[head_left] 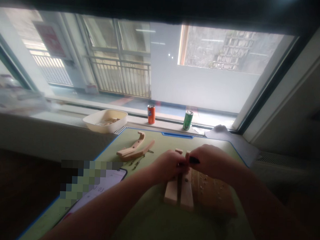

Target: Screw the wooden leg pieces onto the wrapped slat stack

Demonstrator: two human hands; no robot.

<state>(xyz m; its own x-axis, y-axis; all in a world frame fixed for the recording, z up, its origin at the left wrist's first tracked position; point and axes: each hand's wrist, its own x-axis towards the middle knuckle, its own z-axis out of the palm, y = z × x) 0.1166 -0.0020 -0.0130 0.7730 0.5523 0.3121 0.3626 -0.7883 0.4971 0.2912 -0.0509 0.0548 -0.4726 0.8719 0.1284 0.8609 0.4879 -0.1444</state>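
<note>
My left hand is closed, its fingertips pinched together above two pale wooden pieces that lie side by side. What sits between those fingertips is too small to make out. Against it, my right hand is closed around a black-handled tool, whose working end is hidden by the fingers. A dark round fastener shows in the right-hand wooden piece. Just right of the pieces lies a brown wooden board dotted with small bits of hardware.
Two curved wooden parts and several screws lie on the green table at left. A phone rests near my left forearm. On the windowsill stand a cream basket, an orange can and a green can.
</note>
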